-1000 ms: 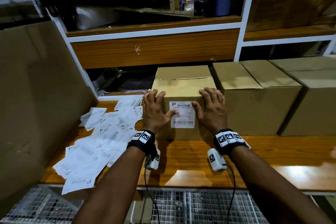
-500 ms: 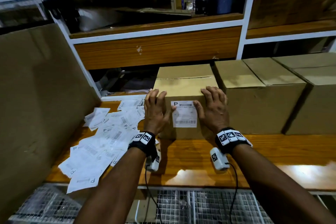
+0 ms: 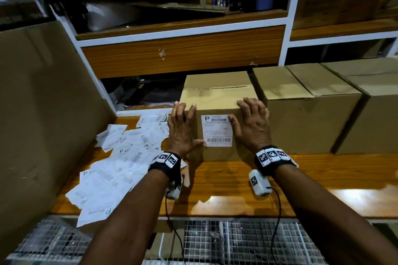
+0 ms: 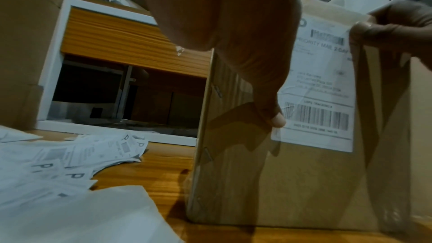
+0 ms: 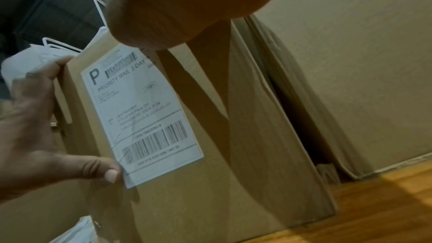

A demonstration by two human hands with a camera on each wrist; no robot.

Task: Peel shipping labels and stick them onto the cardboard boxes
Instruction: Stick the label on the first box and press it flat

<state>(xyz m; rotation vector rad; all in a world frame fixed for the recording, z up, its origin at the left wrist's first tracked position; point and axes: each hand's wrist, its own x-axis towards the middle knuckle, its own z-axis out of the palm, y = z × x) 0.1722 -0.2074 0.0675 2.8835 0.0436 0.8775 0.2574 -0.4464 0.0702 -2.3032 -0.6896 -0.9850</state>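
Head view: my left hand and right hand lie flat with fingers spread, clamped on nothing, against the near face of the cardboard box at 12 o'clock on the worktop. The shipping label sits on that face between my hands. My left thumb presses its lower-left corner; my right thumb presses its upper-right edge.

Loose labels lie scattered at 9 o'clock on the worktop, just beside the box. 2 more boxes stand at 2 o'clock, the nearer one touching or almost touching mine.

Risks, as I judge them: a crease already crosses the barcode area, and uneven thumb pressure could set it permanently or trap air. The bottom-left corner looks slightly free in the left wrist view, so lifting my hands too soon may let it curl. Pressing hard could also slide the box backward, since nothing visibly braces it.
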